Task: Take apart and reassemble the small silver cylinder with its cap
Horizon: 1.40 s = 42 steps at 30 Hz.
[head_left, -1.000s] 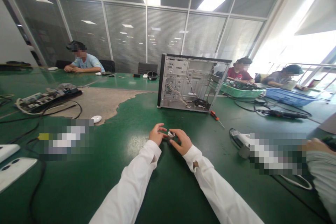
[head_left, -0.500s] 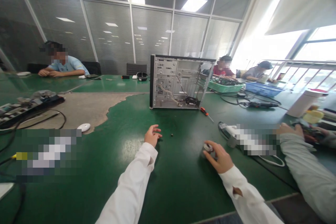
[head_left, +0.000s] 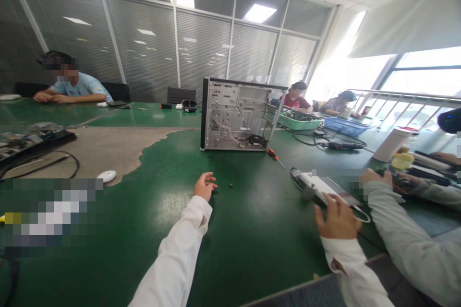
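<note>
My left hand (head_left: 205, 187) rests over the green table (head_left: 252, 230), its fingers loosely bent and apart, with nothing visible in them. Just right of its fingertips lies a tiny dark piece (head_left: 231, 185), too small to name. My right hand (head_left: 338, 218) is open, fingers spread, over the near side of a white device (head_left: 326, 187) that is partly blurred out; whether it touches the device I cannot tell. A small grey cylinder (head_left: 309, 193) stands at that device's left end. Beyond my hands, an open computer case (head_left: 241, 115) stands upright, with an orange-handled screwdriver (head_left: 273, 154) at its right corner.
Beside me on the right, a co-worker's grey sleeve (head_left: 396, 235) reaches over the table near a white bottle (head_left: 391, 145). Green (head_left: 302, 123) and blue baskets (head_left: 345, 125) stand farther back. A white mouse (head_left: 107, 176) and cables are at left. Other people sit across.
My right hand has moved right, from over the table to the white device, and opened; the round metallic piece it held is no longer in its fingers. My left hand stays almost in place.
</note>
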Tool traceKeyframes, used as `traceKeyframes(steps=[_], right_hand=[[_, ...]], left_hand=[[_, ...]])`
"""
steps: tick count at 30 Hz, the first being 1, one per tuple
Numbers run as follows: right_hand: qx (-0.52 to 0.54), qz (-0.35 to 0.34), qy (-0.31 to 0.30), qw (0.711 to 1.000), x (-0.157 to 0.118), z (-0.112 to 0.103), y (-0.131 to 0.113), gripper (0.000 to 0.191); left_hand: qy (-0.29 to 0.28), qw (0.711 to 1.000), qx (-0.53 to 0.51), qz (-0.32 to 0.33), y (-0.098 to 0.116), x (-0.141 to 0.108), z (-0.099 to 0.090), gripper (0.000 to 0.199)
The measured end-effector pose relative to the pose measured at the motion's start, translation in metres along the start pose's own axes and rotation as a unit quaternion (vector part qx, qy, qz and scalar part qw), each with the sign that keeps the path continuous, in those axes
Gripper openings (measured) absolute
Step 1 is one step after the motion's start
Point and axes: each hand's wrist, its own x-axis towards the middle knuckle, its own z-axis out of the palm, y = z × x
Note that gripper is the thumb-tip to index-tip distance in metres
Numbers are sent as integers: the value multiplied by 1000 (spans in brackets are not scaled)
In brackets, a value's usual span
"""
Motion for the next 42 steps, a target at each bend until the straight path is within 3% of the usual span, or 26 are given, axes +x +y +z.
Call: traceKeyframes(steps=[2, 4, 7, 11, 15, 18, 21, 22, 26, 30, 34, 42], right_hand=[[103, -117, -85, 984, -1, -1, -41, 39], [187, -212, -177, 943, -2, 3, -86, 44], [241, -273, -253, 896, 3, 17, -143, 50], [274, -283, -267, 879, 18, 41, -188, 48], [331, -295, -241, 863, 23, 51, -200, 32], [327, -305, -239, 862, 20, 45, -186, 30], [291, -291, -241, 879, 25, 35, -144, 24], [276, -265, -234, 894, 29, 31, -123, 22], [153, -54, -153, 975, 48, 17, -26, 23], [-1, 70, -147, 987, 54, 2, 48, 24], [-18, 97, -182, 978, 47, -3, 74, 24], [37, 129, -195, 972, 42, -1, 86, 21]], left_hand=[[2, 1000, -1, 0, 0, 0, 0, 42], [5, 1000, -5, -1, 0, 0, 0, 41], [7, 1000, -6, -4, 2, -1, 1, 41], [9, 1000, 3, -4, 4, -3, 0, 39], [2, 1000, -6, -1, 3, -2, 0, 39], [1, 1000, -8, -5, 1, -1, 0, 38], [3, 1000, -9, -4, 0, 0, 0, 37], [3, 1000, -10, -3, 0, 1, 1, 37], [1, 1000, -3, -1, 0, 1, 1, 38], [-3, 1000, 17, 5, 0, 1, 1, 39], [-1, 1000, 31, 5, -1, 0, 1, 40], [1, 999, 35, 8, 1, 0, 1, 38]])
